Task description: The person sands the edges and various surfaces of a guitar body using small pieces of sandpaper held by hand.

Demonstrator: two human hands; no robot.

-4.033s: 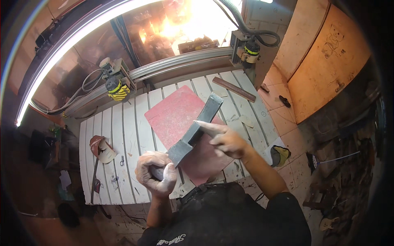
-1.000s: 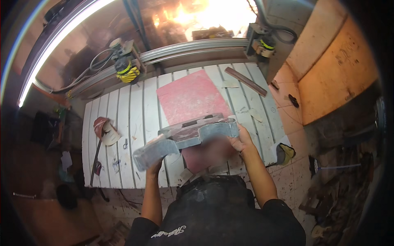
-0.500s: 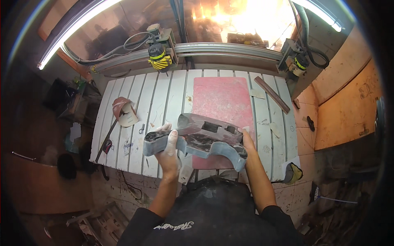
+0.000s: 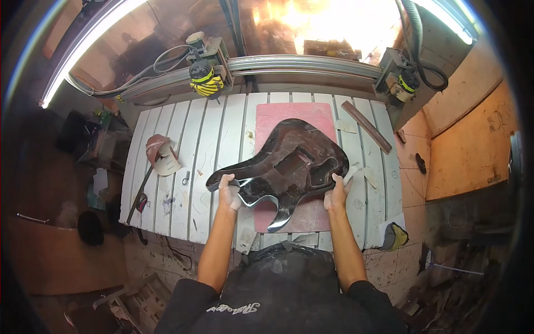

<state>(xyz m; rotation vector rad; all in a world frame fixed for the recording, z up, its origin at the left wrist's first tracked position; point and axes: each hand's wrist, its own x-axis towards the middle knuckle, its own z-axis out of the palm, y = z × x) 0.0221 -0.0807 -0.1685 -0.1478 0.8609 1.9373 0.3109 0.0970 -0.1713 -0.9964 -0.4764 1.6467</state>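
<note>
A dark, glossy electric guitar body [image 4: 278, 153] with dusty patches and routed cavities is held up over the bench, its broad face turned upward. My left hand [image 4: 228, 192] is closed round its edge near the left horn, thumb on top. At the lower right edge my right hand [image 4: 336, 193] grips it, thumb up and the other fingers mostly hidden underneath. Below the body lies a red rectangular mat [image 4: 264, 119]. Whether the body touches the mat cannot be made out.
The white slatted bench [image 4: 189, 133] bears a curled sheet of sandpaper [image 4: 161, 156], a dark wooden strip [image 4: 367, 127] and paper scraps. Along its far side runs a metal rail [image 4: 306, 65] with two power-tool heads. A yellow-grey cloth-like item [image 4: 396, 236] hangs at the near right corner.
The guitar body has tilted from nearly edge-on to face up, and its far edge now reaches farther over the mat. My hands have kept hold; my left has moved slightly nearer to me.
</note>
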